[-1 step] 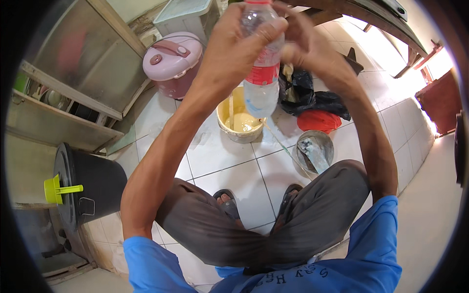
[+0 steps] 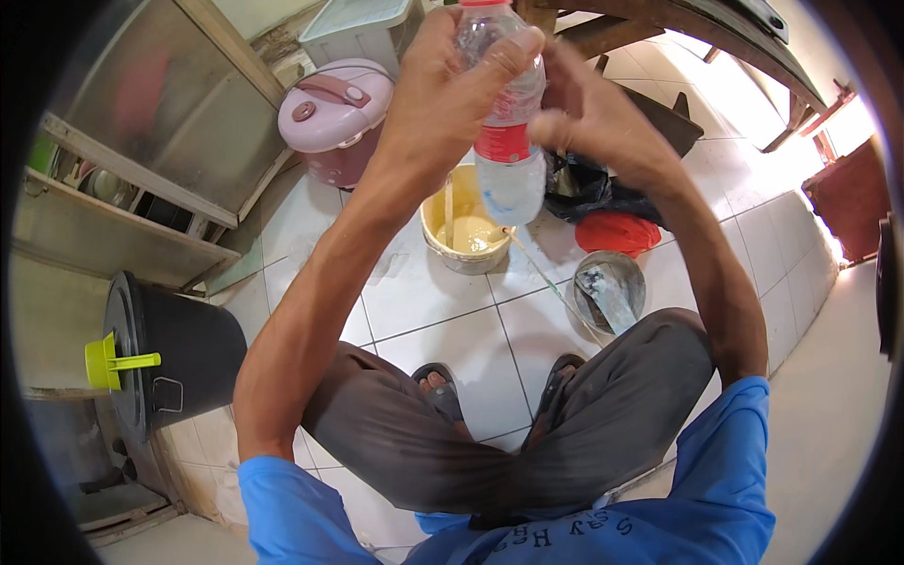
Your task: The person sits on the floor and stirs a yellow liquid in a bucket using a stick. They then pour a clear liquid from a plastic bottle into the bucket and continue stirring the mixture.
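Observation:
A clear plastic bottle (image 2: 508, 188) with a red cap and red label is held upright in my left hand (image 2: 457, 104), its fingers and thumb around the upper part. Clear liquid fills the lower part. My right hand (image 2: 607, 122) is beside the bottle, slightly blurred, with thumb and fingers apart; some fingertips are hidden behind the bottle. Beyond and below the bottle, a pail (image 2: 466, 261) of cream-yellow liquid stands on the floor with a stick (image 2: 449, 212) leaning inside. A thin rod (image 2: 541, 276) slants from the pail toward a round grey container (image 2: 636, 282).
Black plastic bags (image 2: 603, 200) and a red round thing (image 2: 617, 234) lie right of the pail. A pink rice cooker (image 2: 334, 108) stands at far left, near a lidded clear box (image 2: 358, 28). A black bin (image 2: 193, 353) with a yellow-green dipper (image 2: 104, 363) stands left. A wooden table (image 2: 702, 24) is at far right.
My right hand has moved down from near the cap to beside the label. The bottle has shifted slightly right and down, still in my left hand.

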`<move>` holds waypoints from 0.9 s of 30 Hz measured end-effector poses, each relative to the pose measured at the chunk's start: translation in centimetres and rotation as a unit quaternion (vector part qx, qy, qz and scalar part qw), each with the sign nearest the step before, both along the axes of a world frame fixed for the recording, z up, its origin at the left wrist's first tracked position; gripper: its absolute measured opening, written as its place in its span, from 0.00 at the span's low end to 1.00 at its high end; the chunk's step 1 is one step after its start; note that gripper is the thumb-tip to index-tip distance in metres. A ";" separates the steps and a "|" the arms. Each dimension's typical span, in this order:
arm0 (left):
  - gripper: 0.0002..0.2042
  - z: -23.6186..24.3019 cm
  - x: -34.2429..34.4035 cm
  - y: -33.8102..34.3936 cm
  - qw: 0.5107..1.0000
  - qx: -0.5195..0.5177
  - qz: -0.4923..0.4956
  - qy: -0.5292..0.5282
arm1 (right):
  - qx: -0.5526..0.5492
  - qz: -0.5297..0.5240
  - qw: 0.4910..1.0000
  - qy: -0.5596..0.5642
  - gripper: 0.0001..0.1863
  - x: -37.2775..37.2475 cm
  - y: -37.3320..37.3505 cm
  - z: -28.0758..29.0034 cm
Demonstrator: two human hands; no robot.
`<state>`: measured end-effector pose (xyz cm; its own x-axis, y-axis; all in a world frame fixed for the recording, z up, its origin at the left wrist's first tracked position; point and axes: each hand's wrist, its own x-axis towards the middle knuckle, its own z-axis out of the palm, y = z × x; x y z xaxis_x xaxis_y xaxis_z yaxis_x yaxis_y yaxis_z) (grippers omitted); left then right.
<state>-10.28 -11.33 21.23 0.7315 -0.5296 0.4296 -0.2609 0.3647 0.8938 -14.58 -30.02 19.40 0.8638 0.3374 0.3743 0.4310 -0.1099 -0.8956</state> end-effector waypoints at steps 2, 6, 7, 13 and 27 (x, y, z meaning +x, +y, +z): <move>0.16 -0.8 0.1 1.1 0.999 -0.032 0.036 -0.006 | -0.033 -0.039 0.999 0.016 0.52 -0.4 2.8 -1.5; 0.18 -1.3 -0.1 1.6 0.994 -0.031 0.095 -0.043 | -0.050 -0.054 0.996 0.050 0.44 -1.3 4.2 -2.0; 0.18 -1.1 -0.1 1.5 0.993 -0.074 0.082 -0.036 | -0.060 -0.052 0.995 0.060 0.44 -1.4 4.2 -1.9; 0.20 -1.8 0.3 2.9 0.993 -0.115 0.016 0.026 | -0.074 -0.073 0.992 0.078 0.44 -2.3 3.8 -2.1; 0.16 -3.4 1.7 3.5 0.980 -0.055 0.173 0.086 | -0.309 -0.177 0.934 -0.024 0.40 -1.3 1.5 -6.4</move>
<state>-8.60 -7.85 17.82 0.9256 -0.1940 0.3251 -0.2357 0.3767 0.8958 -15.87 -28.52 12.95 0.9495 0.1977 0.2437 0.3073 -0.7429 -0.5947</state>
